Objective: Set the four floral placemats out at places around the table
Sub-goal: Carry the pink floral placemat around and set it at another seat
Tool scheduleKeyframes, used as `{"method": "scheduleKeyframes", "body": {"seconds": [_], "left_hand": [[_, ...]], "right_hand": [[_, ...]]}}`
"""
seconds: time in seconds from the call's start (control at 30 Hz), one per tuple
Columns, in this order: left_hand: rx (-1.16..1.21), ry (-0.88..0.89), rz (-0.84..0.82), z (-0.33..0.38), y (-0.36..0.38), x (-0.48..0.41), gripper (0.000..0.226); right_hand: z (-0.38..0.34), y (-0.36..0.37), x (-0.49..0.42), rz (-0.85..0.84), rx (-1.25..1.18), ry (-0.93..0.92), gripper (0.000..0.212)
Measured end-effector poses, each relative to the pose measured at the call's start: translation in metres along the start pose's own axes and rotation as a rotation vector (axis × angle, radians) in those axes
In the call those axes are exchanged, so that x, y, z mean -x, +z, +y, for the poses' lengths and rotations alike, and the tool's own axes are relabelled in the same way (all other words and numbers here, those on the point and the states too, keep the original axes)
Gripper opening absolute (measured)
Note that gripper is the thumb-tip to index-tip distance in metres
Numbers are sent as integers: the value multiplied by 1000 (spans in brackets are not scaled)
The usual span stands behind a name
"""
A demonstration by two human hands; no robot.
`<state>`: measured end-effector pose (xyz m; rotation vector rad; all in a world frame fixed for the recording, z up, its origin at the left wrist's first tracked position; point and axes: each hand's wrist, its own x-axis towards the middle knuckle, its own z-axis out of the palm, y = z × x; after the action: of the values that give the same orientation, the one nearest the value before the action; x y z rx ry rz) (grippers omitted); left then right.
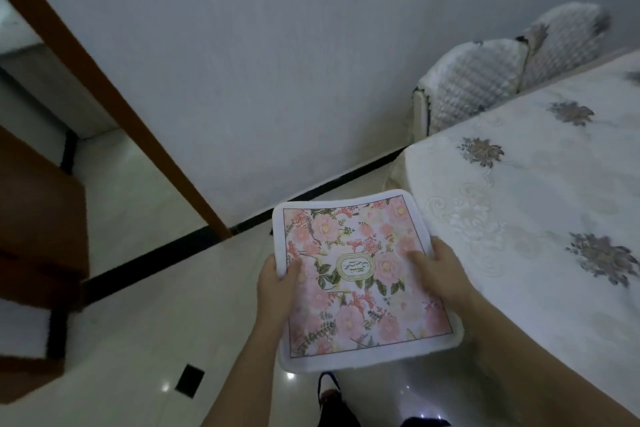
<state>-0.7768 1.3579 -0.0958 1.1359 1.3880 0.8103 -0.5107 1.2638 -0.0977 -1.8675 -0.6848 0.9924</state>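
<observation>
I hold a pink floral placemat (360, 302) with a white border and an oval label in its middle, flat in the air over the floor, just left of the table. My left hand (278, 282) grips its left edge, thumb on top. My right hand (438, 269) grips its right edge, thumb resting on the print. Whether more mats lie stacked beneath it I cannot tell. The table (540, 204) at the right wears a white embroidered cloth with grey flower motifs; no placemat shows on the visible part.
Two chairs with quilted white covers (485, 76) stand at the table's far side against the grey wall. A brown door frame (114, 94) slants across the left, with brown furniture (38, 218) at the far left. Glossy white floor tiles lie below, and my foot (329, 395).
</observation>
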Motion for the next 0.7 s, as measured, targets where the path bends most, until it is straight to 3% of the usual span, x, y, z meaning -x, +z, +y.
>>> {"method": "scheduleKeyframes", "body": {"seconds": [0.33, 0.6, 0.7], "left_hand": [[-127, 6, -322, 60, 83, -123, 17], [-253, 49, -603, 98, 232, -185, 4], [-285, 52, -685, 114, 297, -205, 8]], "right_hand": [[-21, -31, -59, 330, -18, 90, 8], [8, -111, -117, 599, -138, 207, 3], [18, -149, -148, 657, -182, 228, 11]]}}
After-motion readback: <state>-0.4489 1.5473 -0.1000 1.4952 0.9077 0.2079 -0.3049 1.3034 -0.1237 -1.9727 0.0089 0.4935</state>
